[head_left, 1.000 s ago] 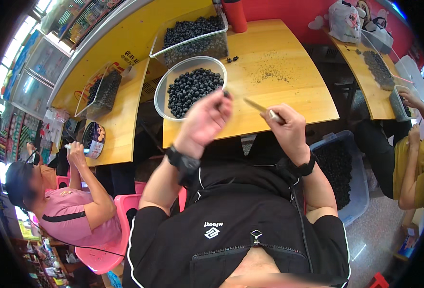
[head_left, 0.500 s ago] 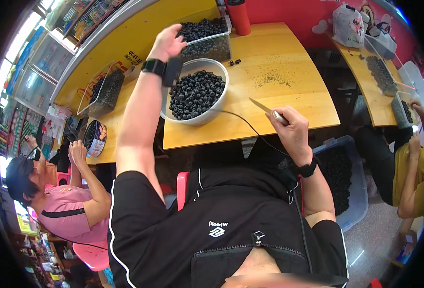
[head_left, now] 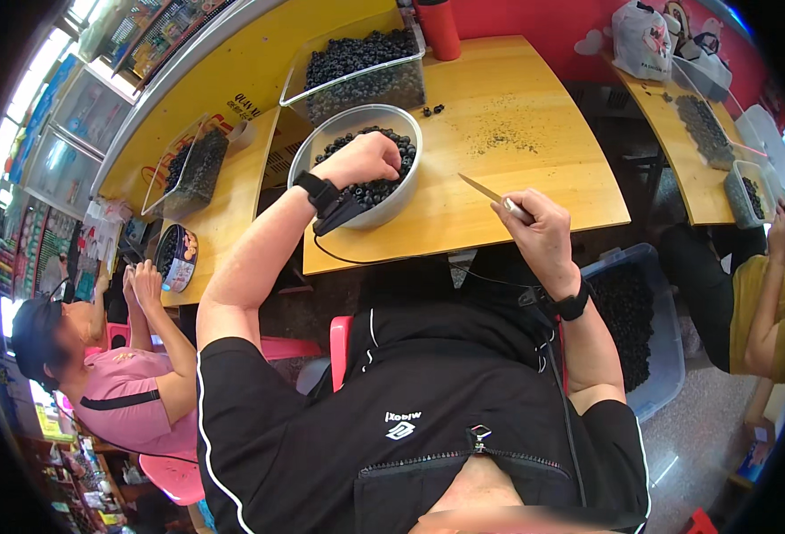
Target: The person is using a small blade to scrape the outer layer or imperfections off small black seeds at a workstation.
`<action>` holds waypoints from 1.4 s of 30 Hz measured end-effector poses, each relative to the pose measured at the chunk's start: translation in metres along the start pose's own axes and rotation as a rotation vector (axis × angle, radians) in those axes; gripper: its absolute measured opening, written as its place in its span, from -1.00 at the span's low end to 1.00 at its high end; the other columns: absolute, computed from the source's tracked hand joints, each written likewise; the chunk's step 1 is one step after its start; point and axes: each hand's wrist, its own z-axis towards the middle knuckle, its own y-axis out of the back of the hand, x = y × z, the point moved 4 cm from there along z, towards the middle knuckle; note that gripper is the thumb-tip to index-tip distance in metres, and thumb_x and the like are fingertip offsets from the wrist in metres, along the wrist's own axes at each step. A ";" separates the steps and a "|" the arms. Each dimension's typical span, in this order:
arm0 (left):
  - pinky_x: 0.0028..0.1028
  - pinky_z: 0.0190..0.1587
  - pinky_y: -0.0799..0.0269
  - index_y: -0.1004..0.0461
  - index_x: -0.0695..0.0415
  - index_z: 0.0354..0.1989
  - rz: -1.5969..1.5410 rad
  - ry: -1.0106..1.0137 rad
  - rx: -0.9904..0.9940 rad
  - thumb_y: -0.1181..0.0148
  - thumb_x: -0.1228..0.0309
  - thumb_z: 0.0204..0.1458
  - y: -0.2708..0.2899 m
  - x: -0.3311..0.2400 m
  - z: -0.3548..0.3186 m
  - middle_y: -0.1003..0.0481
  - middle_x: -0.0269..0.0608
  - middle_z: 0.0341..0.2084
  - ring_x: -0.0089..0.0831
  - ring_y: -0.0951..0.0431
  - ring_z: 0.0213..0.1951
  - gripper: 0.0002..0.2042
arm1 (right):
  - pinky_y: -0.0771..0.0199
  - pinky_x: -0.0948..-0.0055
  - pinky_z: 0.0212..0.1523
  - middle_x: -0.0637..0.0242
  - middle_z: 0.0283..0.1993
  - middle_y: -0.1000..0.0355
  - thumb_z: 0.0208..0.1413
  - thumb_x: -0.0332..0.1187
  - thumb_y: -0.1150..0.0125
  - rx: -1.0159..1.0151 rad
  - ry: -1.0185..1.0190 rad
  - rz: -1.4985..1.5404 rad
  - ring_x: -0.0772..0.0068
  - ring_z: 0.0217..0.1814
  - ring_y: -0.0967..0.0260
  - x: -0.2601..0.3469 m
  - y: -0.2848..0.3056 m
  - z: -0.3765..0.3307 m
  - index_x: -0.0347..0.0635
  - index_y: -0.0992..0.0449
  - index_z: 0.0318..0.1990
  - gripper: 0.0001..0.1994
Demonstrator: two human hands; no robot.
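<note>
My left hand (head_left: 363, 160) reaches into a round white bowl (head_left: 401, 198) filled with small, dark, round fruits (head_left: 370, 192). Its fingers are curled down onto the fruits, and whatever they pinch is hidden beneath them. Over the table's front edge, my right hand (head_left: 539, 231) is closed round the handle of a small knife (head_left: 481, 189), whose blade points left toward the bowl. Behind the bowl stands a clear rectangular tub (head_left: 383, 89) heaped with the same dark fruits.
A few loose fruits (head_left: 432, 111) and dark crumbs (head_left: 508, 136) lie on the wooden table (head_left: 557, 178). A red tumbler (head_left: 438, 31) stands at the back. A large tub of dark fruits (head_left: 659, 374) sits on the floor at right. People work at tables on both sides.
My left hand has come down from above the rear tub into the bowl, its spread fingers now curled. My right hand still holds the knife in nearly the same place.
</note>
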 end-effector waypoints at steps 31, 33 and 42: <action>-0.52 -0.09 -0.51 -0.39 0.24 -0.02 -2.176 -0.026 0.072 -0.11 0.51 0.13 -0.128 -0.089 -0.067 -0.47 -0.17 -0.19 -0.44 -0.54 -0.18 -0.75 | -0.28 0.52 -0.57 0.32 -0.53 -0.37 -0.24 -0.60 -0.33 0.162 0.292 -0.167 0.42 -0.59 -0.30 0.028 -0.009 -0.005 -0.20 -0.57 -0.20 -0.67; -0.47 -0.06 -0.50 -0.39 0.22 -0.01 -2.194 -0.059 0.094 -0.10 0.49 0.15 -0.132 -0.090 -0.065 -0.49 -0.16 -0.17 -0.40 -0.54 -0.12 -0.76 | -0.32 0.51 -0.56 0.32 -0.51 -0.40 -0.25 -0.60 -0.33 0.145 0.338 -0.180 0.39 -0.57 -0.34 0.028 -0.009 -0.005 -0.20 -0.57 -0.22 -0.68; -0.47 -0.10 -0.53 -0.44 0.19 -0.05 -2.294 -0.099 0.106 -0.09 0.51 0.15 -0.140 -0.095 -0.065 -0.52 -0.13 -0.21 -0.38 -0.56 -0.16 -0.79 | -0.39 0.43 -0.50 0.38 -0.50 -0.38 -0.27 -0.49 -0.35 0.107 0.538 -0.262 0.35 -0.50 -0.40 0.030 -0.011 -0.010 -0.13 -0.55 -0.21 -0.66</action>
